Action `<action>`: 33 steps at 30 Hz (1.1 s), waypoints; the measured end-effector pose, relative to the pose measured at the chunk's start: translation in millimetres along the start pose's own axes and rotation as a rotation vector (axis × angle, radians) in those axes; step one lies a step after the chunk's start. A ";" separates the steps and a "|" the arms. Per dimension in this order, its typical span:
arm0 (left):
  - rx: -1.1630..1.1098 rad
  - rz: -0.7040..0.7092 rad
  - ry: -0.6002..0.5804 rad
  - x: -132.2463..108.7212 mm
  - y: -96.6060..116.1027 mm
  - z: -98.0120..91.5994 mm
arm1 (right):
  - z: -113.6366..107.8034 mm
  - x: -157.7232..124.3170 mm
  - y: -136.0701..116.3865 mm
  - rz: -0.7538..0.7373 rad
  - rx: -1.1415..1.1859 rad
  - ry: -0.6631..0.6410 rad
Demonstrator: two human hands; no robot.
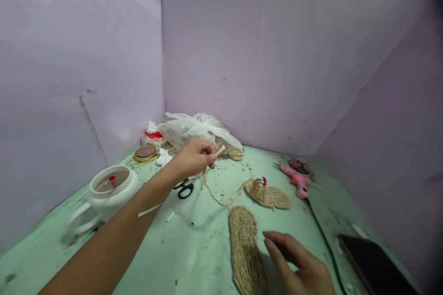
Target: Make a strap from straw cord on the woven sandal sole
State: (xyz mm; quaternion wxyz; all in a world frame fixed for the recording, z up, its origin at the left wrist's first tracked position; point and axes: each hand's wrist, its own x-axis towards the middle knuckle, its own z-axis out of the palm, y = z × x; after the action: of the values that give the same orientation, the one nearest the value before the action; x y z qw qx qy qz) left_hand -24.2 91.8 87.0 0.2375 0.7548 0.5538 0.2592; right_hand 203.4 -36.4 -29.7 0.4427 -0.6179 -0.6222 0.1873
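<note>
My left hand [195,156] is raised over the green table, fingers pinched on the end of a braided straw cord [221,199]. The cord hangs down and trails to a small woven straw slipper [268,194] with a red bead on it. My right hand [299,265] rests near the front edge, fingers lying flat beside a flat woven straw sole [245,249], touching its right side.
Black-handled scissors [185,189] lie under my left wrist. A white jar [110,191] stands at the left. A pink glue gun [296,179] with a black cable lies at the right. A plastic bag [197,130] fills the back corner. A dark phone [375,265] lies front right.
</note>
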 end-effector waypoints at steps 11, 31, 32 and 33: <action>-0.300 0.297 -0.517 -40.7 23.6 -9.3 | -3.4 56.7 -41.4 -0.049 0.276 0.062; 0.252 0.270 -0.292 -11.3 -14.7 69.3 | -1.9 53.1 13.0 0.358 0.566 -0.084; 0.195 0.253 -0.317 -9.6 -17.7 77.3 | -0.2 53.9 17.3 0.395 0.611 -0.109; 0.132 0.242 -0.339 -8.1 -20.8 84.3 | 1.6 54.4 21.1 0.418 0.639 -0.124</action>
State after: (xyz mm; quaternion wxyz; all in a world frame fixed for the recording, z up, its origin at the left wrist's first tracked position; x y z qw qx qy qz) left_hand 14.0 83.7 9.1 0.2446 0.8624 0.4270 0.1185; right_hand 223.4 18.4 -29.6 0.5267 -0.5498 -0.4188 0.4948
